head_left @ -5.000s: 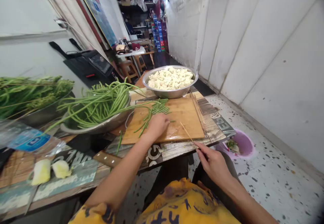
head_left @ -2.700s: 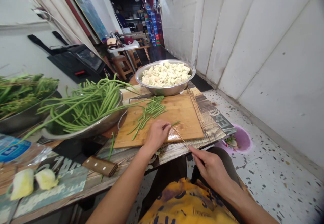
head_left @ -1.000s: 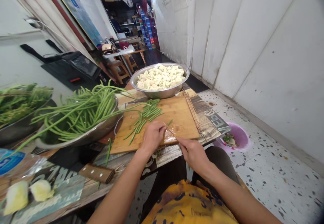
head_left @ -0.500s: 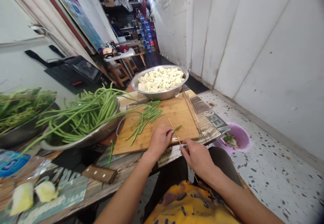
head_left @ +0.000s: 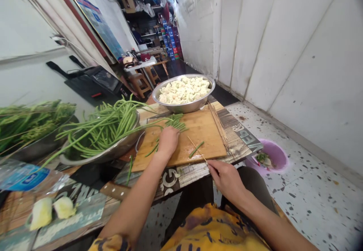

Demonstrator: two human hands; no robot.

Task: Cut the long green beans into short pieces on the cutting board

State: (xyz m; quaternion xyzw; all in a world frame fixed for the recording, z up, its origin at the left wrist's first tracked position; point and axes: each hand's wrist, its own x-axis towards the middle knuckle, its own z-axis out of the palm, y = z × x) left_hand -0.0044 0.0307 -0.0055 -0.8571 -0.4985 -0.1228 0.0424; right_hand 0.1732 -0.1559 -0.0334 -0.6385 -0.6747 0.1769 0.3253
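My right hand [head_left: 227, 176] pinches the near end of a thin wooden skewer [head_left: 202, 155] at the front edge of the cutting board [head_left: 204, 126]. A short piece of green bean [head_left: 196, 149] sits crosswise at the skewer; whether it is pierced I cannot tell. My left hand [head_left: 168, 142] is over the cut green beans [head_left: 176, 120] on the board, its fingertips hidden among or behind them. More long beans [head_left: 113, 130] hang over a metal bowl [head_left: 99, 160] to the left.
Behind the board stands a steel basin [head_left: 184, 107] of cauliflower florets. Loose skewers [head_left: 218, 124] lie along the board's right side. A knife with a wooden handle [head_left: 115, 190], a plastic bottle [head_left: 31, 177] and vegetable chunks [head_left: 41, 213] are at left. A pink tub [head_left: 279, 156] is on the floor.
My left hand has left the skewer and moved forward and left to the cut beans. My right hand keeps hold of the skewer. The view has turned slightly left.
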